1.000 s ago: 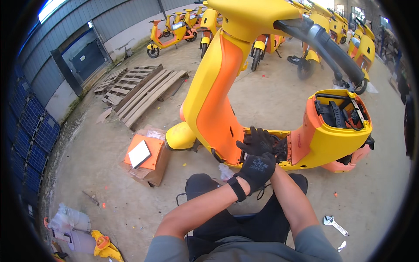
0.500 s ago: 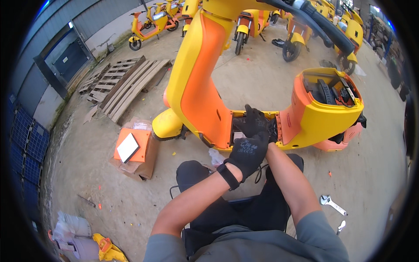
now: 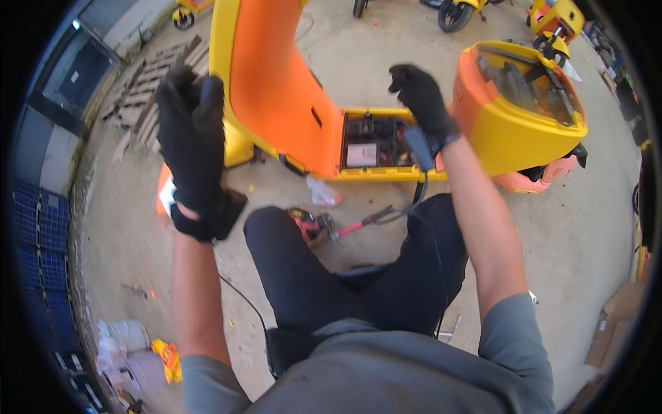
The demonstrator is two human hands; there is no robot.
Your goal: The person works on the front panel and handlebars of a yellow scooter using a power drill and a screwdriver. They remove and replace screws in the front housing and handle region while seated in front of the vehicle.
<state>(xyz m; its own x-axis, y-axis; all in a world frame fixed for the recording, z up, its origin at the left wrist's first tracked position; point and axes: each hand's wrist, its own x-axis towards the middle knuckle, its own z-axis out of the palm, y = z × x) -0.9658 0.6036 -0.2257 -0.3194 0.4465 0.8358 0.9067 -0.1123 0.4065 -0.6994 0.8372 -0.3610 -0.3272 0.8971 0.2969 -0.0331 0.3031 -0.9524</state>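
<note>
My left hand [image 3: 193,138], in a black glove, is raised on the left with fingers bent and apart. Nothing shows in it. My right hand [image 3: 422,100], also black-gloved, is lifted beside the scooter's rear body, its fingers loosely curled and no object visible between them. A grey-blue connector [image 3: 418,148] on a dark cable overlaps my right wrist in view; whether it touches the wrist I cannot tell. Behind it, the yellow and orange scooter [image 3: 276,103] has an open floor compartment [image 3: 352,169], with a white-labelled block [image 3: 362,154] and dark parts inside.
Near my knees lie a red and black tool [image 3: 310,224], a pink-red rod-like piece [image 3: 352,228] and a clear plastic bag [image 3: 324,193]. Wooden pallets [image 3: 148,90] lie at far left, white buckets [image 3: 127,336] at lower left, cardboard [image 3: 616,321] at lower right. Other scooters [image 3: 455,14] stand behind.
Both hands have come out of the floor compartment and moved apart, the left far to the left, the right up and slightly right. The scooter sits higher in view, and the grey-blue connector now shows.
</note>
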